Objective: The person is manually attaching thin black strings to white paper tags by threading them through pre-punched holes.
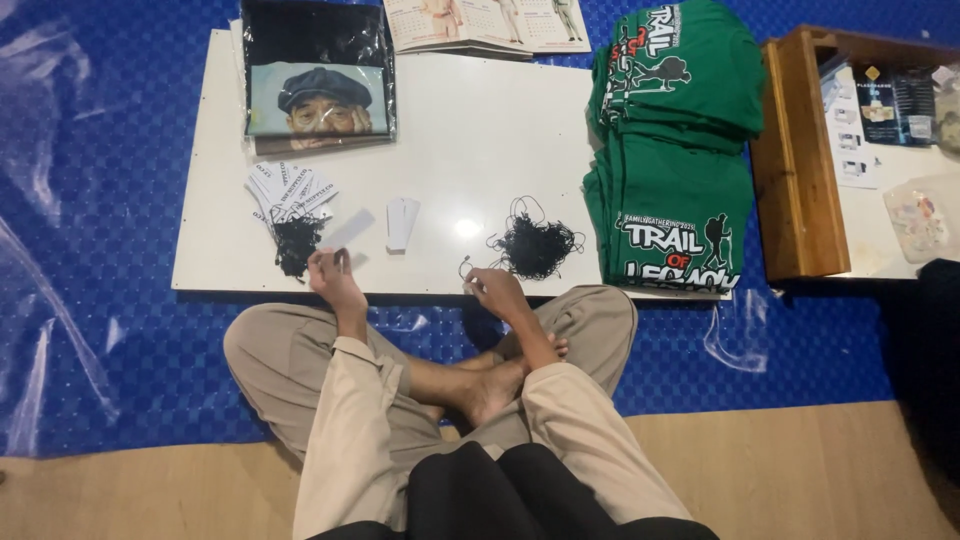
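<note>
**Tags and strings at the edge of the board**

While the person sits cross-legged on the blue floor sheet, both hands rest at the near edge of the white board (440, 150) that serves as a counter. The left hand (333, 277) has its grip closed on a pale paper tag (349, 230), pinched at its lower end beside a small bundle of black string (296, 243) and a fanned heap of white tags (290, 188). Another short stack of blank tags (401, 222) lies just to the right. The right hand (495, 289) has its fingers curled at the board's edge, touching a thin black loop that trails from the larger tangle of black strings (535, 245); whether it truly pinches the loop cannot be told.

The strings look light, limp and prone to snagging, so a single one would best be drawn out by its free end. The tag seems thin, stiff card, easily creased, best held by an edge.

Folded green shirts (675, 150) are stacked at the right, a bagged dark shirt (318, 80) at the far left.
</note>
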